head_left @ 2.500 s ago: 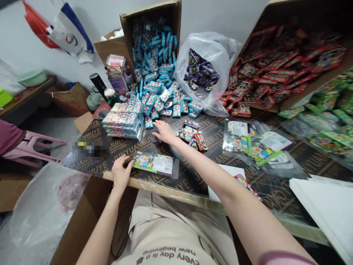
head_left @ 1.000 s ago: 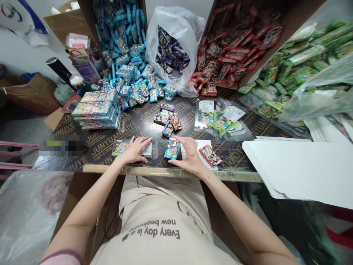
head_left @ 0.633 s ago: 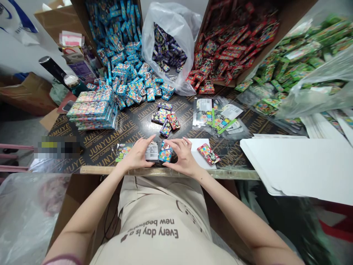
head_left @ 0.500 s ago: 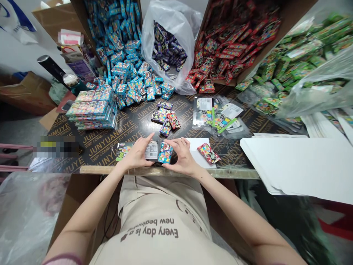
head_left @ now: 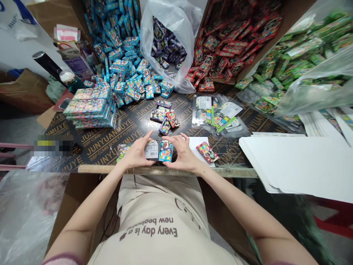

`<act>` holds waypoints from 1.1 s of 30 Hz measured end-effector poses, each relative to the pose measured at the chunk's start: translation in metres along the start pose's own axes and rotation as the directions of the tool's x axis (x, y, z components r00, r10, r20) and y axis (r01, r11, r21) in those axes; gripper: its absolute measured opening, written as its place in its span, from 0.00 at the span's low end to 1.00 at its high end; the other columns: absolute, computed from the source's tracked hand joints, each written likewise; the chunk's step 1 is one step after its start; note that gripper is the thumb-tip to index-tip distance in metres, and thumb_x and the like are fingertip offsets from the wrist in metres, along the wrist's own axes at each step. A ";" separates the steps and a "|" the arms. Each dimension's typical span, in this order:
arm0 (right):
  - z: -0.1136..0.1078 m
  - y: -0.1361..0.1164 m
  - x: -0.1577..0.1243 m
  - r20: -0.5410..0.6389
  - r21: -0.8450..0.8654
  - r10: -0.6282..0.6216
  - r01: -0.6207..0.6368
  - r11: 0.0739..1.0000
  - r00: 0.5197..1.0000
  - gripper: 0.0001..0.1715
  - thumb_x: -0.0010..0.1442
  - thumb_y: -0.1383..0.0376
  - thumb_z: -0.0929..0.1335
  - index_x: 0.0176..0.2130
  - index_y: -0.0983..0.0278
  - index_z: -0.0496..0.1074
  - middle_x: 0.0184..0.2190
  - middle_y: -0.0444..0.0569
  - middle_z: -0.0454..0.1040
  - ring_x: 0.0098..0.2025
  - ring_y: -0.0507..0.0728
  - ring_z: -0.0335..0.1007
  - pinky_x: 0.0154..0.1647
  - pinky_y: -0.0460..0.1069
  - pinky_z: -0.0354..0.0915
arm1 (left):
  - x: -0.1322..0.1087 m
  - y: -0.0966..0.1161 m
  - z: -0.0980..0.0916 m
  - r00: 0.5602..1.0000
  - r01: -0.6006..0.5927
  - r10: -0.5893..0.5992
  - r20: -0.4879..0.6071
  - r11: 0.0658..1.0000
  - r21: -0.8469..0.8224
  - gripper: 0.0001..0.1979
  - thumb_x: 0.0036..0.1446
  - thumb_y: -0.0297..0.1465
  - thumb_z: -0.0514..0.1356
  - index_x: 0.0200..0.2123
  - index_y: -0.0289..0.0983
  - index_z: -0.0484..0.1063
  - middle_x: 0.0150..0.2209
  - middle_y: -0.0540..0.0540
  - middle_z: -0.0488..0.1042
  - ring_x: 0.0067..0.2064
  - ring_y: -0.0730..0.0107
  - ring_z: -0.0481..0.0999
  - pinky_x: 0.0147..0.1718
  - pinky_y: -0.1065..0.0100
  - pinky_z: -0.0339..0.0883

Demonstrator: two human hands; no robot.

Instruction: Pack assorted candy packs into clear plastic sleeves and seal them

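My left hand [head_left: 137, 152] is curved over a flat clear printed bag [head_left: 151, 150] by the table's front edge, thumb on the near side and fingers on the far side. A barcode label on it shows between thumb and forefinger; its left end peeks out past the hand. In my right hand [head_left: 180, 152] a small blue printed box [head_left: 166, 150] is gripped between thumb and fingers, at the bag's right end. Whether the box is partly inside the bag I cannot tell. A red box [head_left: 207, 152] lies right of this hand, partly on a white sheet [head_left: 194, 143].
Beyond my hands lie several purple boxes and a red box [head_left: 173, 119]. Packed bundles [head_left: 86, 106] are stacked left; printed bags [head_left: 202, 110] lie right. Behind are piles of blue boxes [head_left: 132, 77], red boxes [head_left: 226, 48], and a plastic bag [head_left: 189, 55] of purple boxes. White sheets [head_left: 298, 162] overhang the edge.
The blue box and my right hand have shifted very slightly, with the right fingers drawn a little closer round the box. My left hand stays nearly still. The whole view has moved a little.
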State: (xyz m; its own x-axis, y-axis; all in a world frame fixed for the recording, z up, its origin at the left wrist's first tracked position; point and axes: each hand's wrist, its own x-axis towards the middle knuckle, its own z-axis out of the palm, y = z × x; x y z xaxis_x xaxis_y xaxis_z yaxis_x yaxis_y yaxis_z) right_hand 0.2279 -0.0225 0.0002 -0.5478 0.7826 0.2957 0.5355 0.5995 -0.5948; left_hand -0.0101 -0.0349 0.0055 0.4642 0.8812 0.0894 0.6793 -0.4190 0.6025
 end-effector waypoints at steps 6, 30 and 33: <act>-0.003 0.003 0.004 0.010 0.097 -0.015 0.014 0.995 1.000 0.42 0.44 0.57 0.72 0.56 0.59 0.60 0.52 0.53 0.71 0.54 0.65 0.66 0.63 0.63 0.43 | 0.000 -0.008 0.002 0.999 0.042 -0.042 0.001 0.995 -0.086 0.60 0.39 0.36 0.70 0.70 0.38 0.37 0.54 0.38 0.72 0.55 0.54 0.73 0.55 0.57 0.64; -0.005 0.013 0.008 0.138 0.046 -0.030 0.024 0.999 0.990 0.37 0.42 0.58 0.72 0.51 0.60 0.63 0.48 0.53 0.72 0.52 0.66 0.67 0.63 0.65 0.41 | -0.001 -0.007 0.005 0.998 -0.066 0.065 -0.015 0.997 -0.028 0.55 0.43 0.33 0.68 0.69 0.41 0.40 0.56 0.40 0.68 0.55 0.53 0.69 0.57 0.54 0.62; -0.002 0.019 0.006 0.124 0.117 -0.035 0.021 0.993 0.992 0.38 0.43 0.57 0.73 0.52 0.60 0.62 0.49 0.52 0.72 0.52 0.65 0.67 0.63 0.65 0.40 | -0.002 -0.010 0.011 0.996 -0.060 0.057 -0.074 0.997 -0.044 0.53 0.44 0.34 0.68 0.68 0.42 0.41 0.55 0.40 0.68 0.56 0.54 0.69 0.58 0.53 0.60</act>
State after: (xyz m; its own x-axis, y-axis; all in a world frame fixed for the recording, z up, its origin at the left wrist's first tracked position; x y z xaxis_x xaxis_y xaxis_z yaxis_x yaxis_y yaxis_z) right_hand 0.2360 -0.0062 -0.0080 -0.6421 0.7341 0.2211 0.4452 0.5918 -0.6720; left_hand -0.0115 -0.0347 -0.0097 0.4585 0.8699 0.1819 0.6244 -0.4610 0.6305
